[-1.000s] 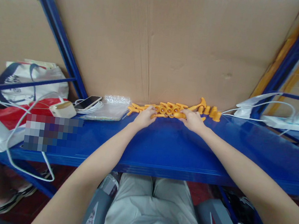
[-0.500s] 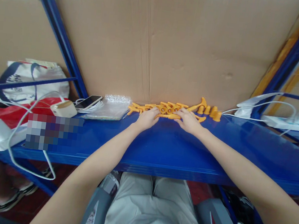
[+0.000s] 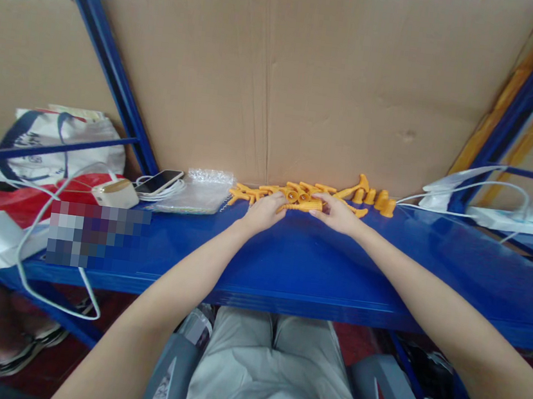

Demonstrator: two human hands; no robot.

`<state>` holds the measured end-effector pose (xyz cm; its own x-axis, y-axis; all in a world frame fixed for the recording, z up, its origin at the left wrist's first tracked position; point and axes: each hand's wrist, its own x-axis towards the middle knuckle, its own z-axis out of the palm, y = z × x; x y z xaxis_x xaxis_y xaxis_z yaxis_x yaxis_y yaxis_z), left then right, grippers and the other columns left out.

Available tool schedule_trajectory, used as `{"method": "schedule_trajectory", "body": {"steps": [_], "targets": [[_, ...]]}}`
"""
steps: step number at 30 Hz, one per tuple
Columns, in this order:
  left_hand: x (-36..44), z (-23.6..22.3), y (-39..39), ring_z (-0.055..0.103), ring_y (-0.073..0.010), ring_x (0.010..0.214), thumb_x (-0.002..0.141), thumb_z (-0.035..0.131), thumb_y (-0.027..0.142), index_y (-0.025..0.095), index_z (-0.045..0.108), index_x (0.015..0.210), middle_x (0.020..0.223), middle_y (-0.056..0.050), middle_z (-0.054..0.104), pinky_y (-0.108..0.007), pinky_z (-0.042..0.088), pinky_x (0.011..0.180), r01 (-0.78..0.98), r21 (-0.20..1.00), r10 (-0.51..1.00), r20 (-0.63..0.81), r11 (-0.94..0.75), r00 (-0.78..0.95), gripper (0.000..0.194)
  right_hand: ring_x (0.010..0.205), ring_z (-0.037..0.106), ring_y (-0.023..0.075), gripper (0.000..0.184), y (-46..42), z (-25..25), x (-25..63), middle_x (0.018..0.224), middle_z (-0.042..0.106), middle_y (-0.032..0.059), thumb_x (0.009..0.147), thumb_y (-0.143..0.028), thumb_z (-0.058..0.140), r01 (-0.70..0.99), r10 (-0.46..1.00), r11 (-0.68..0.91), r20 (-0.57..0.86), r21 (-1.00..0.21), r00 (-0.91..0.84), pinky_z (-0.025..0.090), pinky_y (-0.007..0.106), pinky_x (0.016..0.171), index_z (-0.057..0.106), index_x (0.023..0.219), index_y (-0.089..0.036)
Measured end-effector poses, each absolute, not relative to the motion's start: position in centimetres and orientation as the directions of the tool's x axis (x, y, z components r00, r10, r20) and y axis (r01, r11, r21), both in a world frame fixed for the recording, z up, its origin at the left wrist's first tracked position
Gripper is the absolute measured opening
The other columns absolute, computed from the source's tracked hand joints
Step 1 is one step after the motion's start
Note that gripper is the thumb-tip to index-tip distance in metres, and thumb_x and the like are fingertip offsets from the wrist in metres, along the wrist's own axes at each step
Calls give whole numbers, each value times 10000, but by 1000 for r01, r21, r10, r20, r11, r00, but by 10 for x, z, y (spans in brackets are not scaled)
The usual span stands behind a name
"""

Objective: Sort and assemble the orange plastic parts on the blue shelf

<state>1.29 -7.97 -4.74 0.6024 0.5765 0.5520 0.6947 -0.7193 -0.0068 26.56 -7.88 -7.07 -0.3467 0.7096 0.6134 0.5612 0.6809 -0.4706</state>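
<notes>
My left hand is closed with its fingertips on a thin ribbed yellow plastic rod, low over the blue shelf. My right hand pinches a short yellow cylinder-like piece between thumb and fingers. The two pieces lie end to end between my hands; whether they are joined is too small to tell. Just behind them are two round yellow pieces with hollow-looking ends. Several yellow branched pieces lie left of my left hand, and a yellow hammer-shaped piece rests behind my right hand.
Yellow cup-like pieces stand at the right. Left are a clear plastic bag, a phone, a white charger, cables and a cloth bag. Cardboard backs the blue shelf; a power strip lies right.
My right hand has come slightly nearer and taken a yellow cylinder-like piece from the pile's front row, bringing it down beside the ribbed rod. My left hand has barely moved.
</notes>
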Motion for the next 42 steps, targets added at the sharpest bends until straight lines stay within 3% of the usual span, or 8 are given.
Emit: {"method": "schedule_trajectory", "body": {"steps": [6, 13, 21, 23, 26, 30, 36, 42], "targets": [[11, -49, -76, 684, -245, 1004, 903, 564, 106, 155, 699, 963, 1061, -104, 702, -389, 559, 927, 707, 21, 591, 568, -707, 573, 156, 1096, 687, 259, 513, -73, -69, 277, 1231, 676, 102, 796, -500, 774, 311, 739, 671, 571, -673, -358, 561, 522, 986, 634, 1224, -255], [10, -52, -74, 683, -226, 966, 920, 591, 170, 165, 683, 964, 1035, -88, 696, -379, 565, 899, 669, 50, 562, 591, -741, 578, 102, 828, 736, 226, 433, -82, -59, 276, 989, 732, 100, 773, -546, 790, 306, 852, 508, 418, -805, -315, 611, 473, 882, 709, 1008, -192], [7, -52, -71, 677, -220, 995, 909, 613, 153, 168, 672, 953, 1038, -81, 694, -365, 551, 914, 649, 46, 539, 604, -759, 587, 75, 641, 686, 153, 480, -100, -51, 263, 697, 715, 78, 839, -626, 718, 321, 926, 360, 295, -876, -235, 586, 272, 651, 707, 753, -154], [8, -52, -70, 678, -214, 988, 908, 615, 149, 172, 672, 946, 1029, -74, 695, -355, 549, 907, 651, 50, 542, 603, -758, 585, 73, 619, 677, 139, 449, -99, -51, 263, 715, 717, 77, 874, -591, 699, 318, 931, 348, 285, -882, -229, 576, 253, 617, 711, 791, -150], [9, -53, -70, 681, -214, 967, 910, 612, 152, 173, 677, 957, 1028, -73, 698, -353, 551, 891, 674, 58, 566, 598, -737, 568, 83, 605, 676, 132, 351, -94, -53, 265, 806, 733, 58, 901, -481, 707, 326, 910, 397, 324, -858, -258, 581, 262, 592, 709, 1060, -169], [10, -52, -71, 679, -223, 975, 909, 617, 158, 168, 684, 961, 1028, -80, 702, -355, 548, 889, 681, 71, 579, 594, -729, 558, 85, 612, 678, 134, 477, -89, -57, 271, 873, 722, 17, 841, -391, 776, 323, 844, 515, 406, -794, -349, 590, 289, 588, 607, 1256, -225], [9, -51, -72, 678, -202, 965, 909, 629, 163, 162, 677, 960, 1019, -69, 697, -329, 543, 881, 645, 81, 544, 622, -760, 563, 70, 562, 642, 137, 441, -91, -55, 268, 746, 696, 16, 793, -525, 799, 300, 871, 468, 377, -831, -314, 553, 283, 566, 635, 1030, -190], [11, -50, -74, 677, -209, 979, 916, 633, 175, 161, 673, 963, 1034, -80, 698, -338, 547, 872, 639, 63, 530, 624, -767, 575, 63, 537, 631, 143, 585, -97, -50, 264, 662, 687, 83, 900, -725, 567, 371, 918, 377, 290, -849, -269, 537, 291, 573, 652, 741, -168]]}}
